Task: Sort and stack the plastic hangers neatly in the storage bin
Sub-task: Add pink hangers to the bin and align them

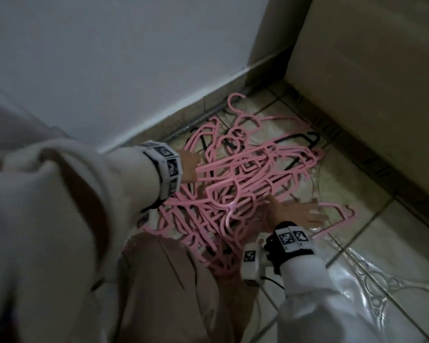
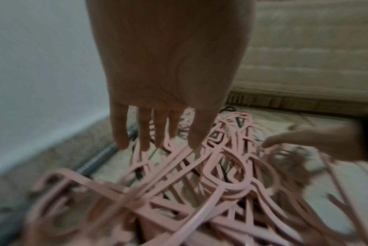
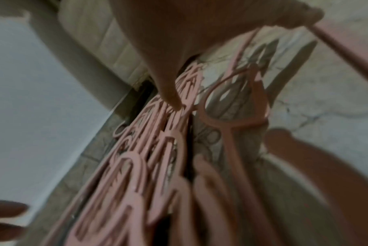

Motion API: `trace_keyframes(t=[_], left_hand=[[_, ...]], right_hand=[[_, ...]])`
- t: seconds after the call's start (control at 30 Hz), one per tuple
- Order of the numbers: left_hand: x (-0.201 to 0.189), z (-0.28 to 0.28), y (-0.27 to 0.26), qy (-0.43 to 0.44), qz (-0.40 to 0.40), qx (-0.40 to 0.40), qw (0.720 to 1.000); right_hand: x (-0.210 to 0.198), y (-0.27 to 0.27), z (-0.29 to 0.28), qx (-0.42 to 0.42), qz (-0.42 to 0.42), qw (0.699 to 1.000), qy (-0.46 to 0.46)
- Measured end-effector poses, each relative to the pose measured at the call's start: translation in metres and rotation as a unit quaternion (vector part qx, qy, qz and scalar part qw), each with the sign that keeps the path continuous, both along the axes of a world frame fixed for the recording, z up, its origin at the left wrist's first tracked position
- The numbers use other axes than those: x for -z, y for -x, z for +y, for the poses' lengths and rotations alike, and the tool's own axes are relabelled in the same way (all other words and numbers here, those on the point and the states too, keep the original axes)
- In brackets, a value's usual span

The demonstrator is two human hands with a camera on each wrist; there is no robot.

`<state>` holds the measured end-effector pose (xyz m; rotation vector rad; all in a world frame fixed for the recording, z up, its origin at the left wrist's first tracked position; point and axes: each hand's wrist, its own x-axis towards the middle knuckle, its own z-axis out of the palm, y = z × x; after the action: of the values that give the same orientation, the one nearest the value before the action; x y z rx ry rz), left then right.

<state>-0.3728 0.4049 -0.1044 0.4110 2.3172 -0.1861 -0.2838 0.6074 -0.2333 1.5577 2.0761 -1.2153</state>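
Observation:
A tangled pile of pink plastic hangers [image 1: 245, 174] lies on the tiled floor in a corner, with a few black hangers [image 1: 307, 138] mixed in. My left hand [image 1: 190, 167] reaches into the pile's left side. In the left wrist view its straight fingers [image 2: 145, 141] point down and their tips touch the pink hangers [image 2: 199, 191]. My right hand [image 1: 296, 211] lies spread flat on the pile's right side. Close up, the right hand [image 3: 189, 41] has its thumb tip [image 3: 172, 101] pressing on the pink hangers [image 3: 157, 166]. Neither hand grips a hanger.
A white wall [image 1: 109, 70] bounds the pile on the left, and a tall beige cardboard box [image 1: 369, 82] stands at the back right. Clear plastic hangers [image 1: 372, 276] lie on the floor tiles at the lower right. My knees are just in front of the pile.

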Motion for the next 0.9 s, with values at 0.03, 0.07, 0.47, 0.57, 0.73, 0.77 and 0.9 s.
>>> trace_keyframes(t=[0.03,0.07,0.47,0.57,0.73,0.77,0.9], left_hand=[[0.011,0.007,0.000,-0.020,0.001,-0.034,0.999],[0.021,0.012,-0.002,-0.040,0.005,-0.071,0.997],[0.058,0.032,-0.020,-0.111,-0.063,-0.152,0.980],[0.061,0.038,-0.028,-0.111,-0.066,-0.188,0.974],[0.071,0.055,-0.051,-0.121,-0.062,-0.257,0.957],[0.070,0.056,-0.052,-0.129,-0.055,-0.265,0.954],[0.070,0.057,-0.052,-0.155,-0.033,-0.289,0.944]], right_hand=[[-0.005,-0.005,0.000,0.026,0.034,0.998,0.034],[-0.011,-0.008,-0.006,0.051,0.064,0.994,0.075],[0.003,-0.003,0.000,-0.056,0.234,0.970,0.035],[-0.001,0.005,0.001,-0.001,0.232,0.970,0.080],[0.010,0.012,-0.004,0.048,0.136,0.972,0.184],[0.010,0.012,-0.001,0.045,0.128,0.973,0.186],[0.004,0.016,0.009,0.051,0.134,0.964,0.222]])
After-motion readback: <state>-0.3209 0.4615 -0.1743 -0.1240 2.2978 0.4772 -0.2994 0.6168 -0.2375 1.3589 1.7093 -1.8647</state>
